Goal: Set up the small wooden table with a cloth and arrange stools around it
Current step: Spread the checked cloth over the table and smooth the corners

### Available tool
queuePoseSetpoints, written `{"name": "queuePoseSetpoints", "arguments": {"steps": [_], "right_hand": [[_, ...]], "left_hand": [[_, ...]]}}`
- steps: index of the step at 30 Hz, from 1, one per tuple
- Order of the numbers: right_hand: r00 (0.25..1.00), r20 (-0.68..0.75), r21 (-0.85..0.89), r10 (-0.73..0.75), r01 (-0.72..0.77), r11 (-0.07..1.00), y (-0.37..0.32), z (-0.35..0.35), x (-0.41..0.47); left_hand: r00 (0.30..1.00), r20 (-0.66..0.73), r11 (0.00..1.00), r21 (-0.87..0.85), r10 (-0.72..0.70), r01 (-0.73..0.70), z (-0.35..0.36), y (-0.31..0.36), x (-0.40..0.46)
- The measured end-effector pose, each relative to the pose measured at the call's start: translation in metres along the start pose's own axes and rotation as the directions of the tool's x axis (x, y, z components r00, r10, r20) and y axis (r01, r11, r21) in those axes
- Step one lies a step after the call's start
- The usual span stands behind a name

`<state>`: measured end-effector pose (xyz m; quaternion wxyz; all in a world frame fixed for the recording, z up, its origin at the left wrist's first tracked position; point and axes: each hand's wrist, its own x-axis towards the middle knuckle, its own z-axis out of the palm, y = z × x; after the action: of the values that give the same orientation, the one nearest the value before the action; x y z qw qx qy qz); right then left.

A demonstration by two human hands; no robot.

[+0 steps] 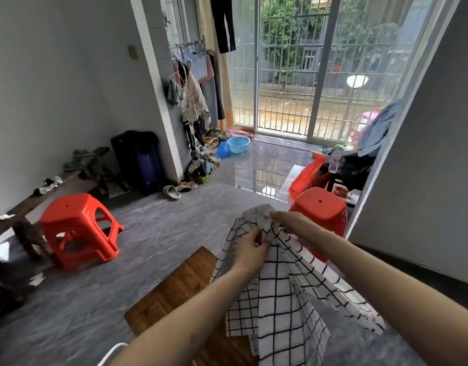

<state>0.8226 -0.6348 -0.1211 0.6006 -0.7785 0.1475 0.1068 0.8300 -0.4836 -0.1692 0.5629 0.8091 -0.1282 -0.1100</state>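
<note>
Floor (pixel 159 233): grey tile, bench (pixel 42 196) along the left wall.
Left stool (pixel 77 228): red, beside the bench.
Table (pixel 180 291): wooden, partly under the cloth.
Left hand (pixel 250 250): pinches the cloth's bunched top.
Cloth (pixel 283 299): checked, hangs over the table.
Right hand (pixel 291 223): fingers clamped on the same bunch.
Right stool (pixel 320 210): red, behind the hands.

We've got the white black-grid checked cloth (pixel 280 286) bunched up, left hand (pixel 250 250) and right hand (pixel 291 223) both pinching its top, hanging over the small brown wooden table (pixel 174 289). Red plastic stools sit left (pixel 78 228) and right (pixel 320 207).
</note>
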Motion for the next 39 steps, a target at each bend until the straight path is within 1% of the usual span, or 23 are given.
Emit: {"name": "queuePoseSetpoints", "arguments": {"steps": [2, 3, 4, 5, 6, 7, 9, 11, 13, 15, 17, 19, 21, 22, 24, 27, 28, 29, 31, 33, 35, 37, 39], "right_hand": [[0.991, 0.124, -0.025, -0.048, 0.051, 0.998, -0.003, 0.003, -0.015], [0.981, 0.186, -0.109, -0.061, 0.082, 0.991, -0.003, 0.003, -0.019], [0.974, 0.222, -0.236, -0.052, 0.106, 0.966, 0.0, 0.003, -0.021], [0.974, 0.221, -0.382, -0.042, 0.126, 0.916, 0.002, 0.004, -0.02], [0.982, 0.18, -0.521, -0.053, 0.141, 0.842, 0.006, 0.005, -0.018], [0.986, 0.132, -0.617, -0.103, 0.163, 0.769, 0.011, 0.006, -0.013], [0.977, 0.033, -0.708, -0.213, 0.173, 0.685, 0.023, 0.002, -0.002], [0.962, -0.072, -0.733, -0.264, 0.129, 0.668, 0.032, -0.01, 0.007], [0.941, -0.157, -0.761, -0.3, 0.078, 0.644, 0.035, -0.02, 0.011], [0.919, -0.179, -0.858, -0.351, 0.029, 0.514, 0.032, -0.02, 0.01], [0.892, -0.139, -0.921, -0.43, 0.043, 0.388, 0.028, -0.013, 0.011], [0.866, -0.112, -0.941, -0.488, 0.066, 0.333, 0.025, -0.008, 0.012], [0.839, -0.113, -0.953, -0.532, 0.06, 0.297, 0.022, -0.009, 0.015], [0.829, -0.108, -0.959, -0.549, 0.058, 0.276, 0.021, -0.01, 0.016], [0.816, -0.071, -0.974, -0.574, 0.068, 0.217, 0.017, -0.014, 0.017], [0.801, 0.017, -0.987, -0.598, 0.11, 0.119, 0.008, -0.02, 0.015], [0.79, 0.037, -0.989, -0.612, 0.119, 0.093, 0.004, -0.023, 0.015], [0.774, 0.056, -0.989, -0.631, 0.129, 0.072, 0.0, -0.026, 0.014], [0.734, 0.1, -0.991, -0.672, 0.137, 0.003, -0.006, -0.032, 0.014], [0.72, 0.11, -0.994, -0.685, 0.101, -0.053, -0.011, -0.042, 0.015], [0.727, 0.1, -0.995, -0.679, 0.064, -0.078, -0.015, -0.053, 0.017], [0.729, 0.099, -0.994, -0.677, 0.038, -0.104, -0.017, -0.064, 0.019], [0.73, 0.067, -0.996, -0.68, 0.012, -0.086, -0.015, -0.073, 0.02]], "left_hand": [[0.999, 0.036, 1.0, 0.015, -0.017, 0.016, -0.006, 0.003, 0.01], [0.999, 0.037, 0.999, 0.017, -0.028, 0.027, -0.01, 0.003, 0.016], [0.999, 0.036, 0.999, 0.025, -0.037, 0.036, -0.014, 0.003, 0.019], [0.999, 0.041, 0.999, 0.033, -0.034, 0.032, -0.02, 0.007, 0.021], [0.998, 0.059, 0.998, 0.054, -0.022, 0.019, -0.024, 0.009, 0.024], [0.997, 0.078, 0.997, 0.082, -0.006, 0.0, -0.029, 0.011, 0.027], [0.994, 0.102, 0.981, 0.192, -0.028, 0.008, -0.041, 0.014, 0.033], [0.989, 0.121, 0.946, 0.322, -0.086, 0.043, -0.054, 0.008, 0.041], [0.977, 0.153, 0.874, 0.482, -0.149, 0.058, -0.068, 0.001, 0.046], [0.973, 0.169, 0.799, 0.6, -0.158, 0.026, -0.078, -0.004, 0.045], [0.984, 0.143, 0.784, 0.621, -0.103, -0.008, -0.081, -0.005, 0.041], [0.994, 0.111, 0.801, 0.596, -0.019, -0.051, -0.084, -0.005, 0.039], [0.991, 0.115, 0.765, 0.632, 0.067, -0.125, -0.091, -0.005, 0.037], [0.983, 0.145, 0.722, 0.668, 0.114, -0.182, -0.096, -0.005, 0.036], [0.957, 0.229, 0.602, 0.744, 0.178, -0.29, -0.109, -0.003, 0.033], [0.938, 0.297, 0.434, 0.832, 0.177, -0.345, -0.124, 0.002, 0.037], [0.936, 0.313, 0.392, 0.85, 0.16, -0.352, -0.128, 0.004, 0.04], [0.937, 0.322, 0.372, 0.86, 0.134, -0.348, -0.132, 0.004, 0.045], [0.952, 0.294, 0.386, 0.872, 0.084, -0.303, -0.143, 0.003, 0.054], [0.977, 0.212, 0.412, 0.888, 0.022, -0.202, -0.154, -0.002, 0.062], [0.985, 0.164, 0.513, 0.851, -0.053, -0.114, -0.165, -0.014, 0.065], [0.983, 0.171, 0.622, 0.777, -0.062, -0.096, -0.175, -0.025, 0.067], [0.986, 0.163, 0.659, 0.745, -0.035, -0.1, -0.179, -0.029, 0.068]]}}
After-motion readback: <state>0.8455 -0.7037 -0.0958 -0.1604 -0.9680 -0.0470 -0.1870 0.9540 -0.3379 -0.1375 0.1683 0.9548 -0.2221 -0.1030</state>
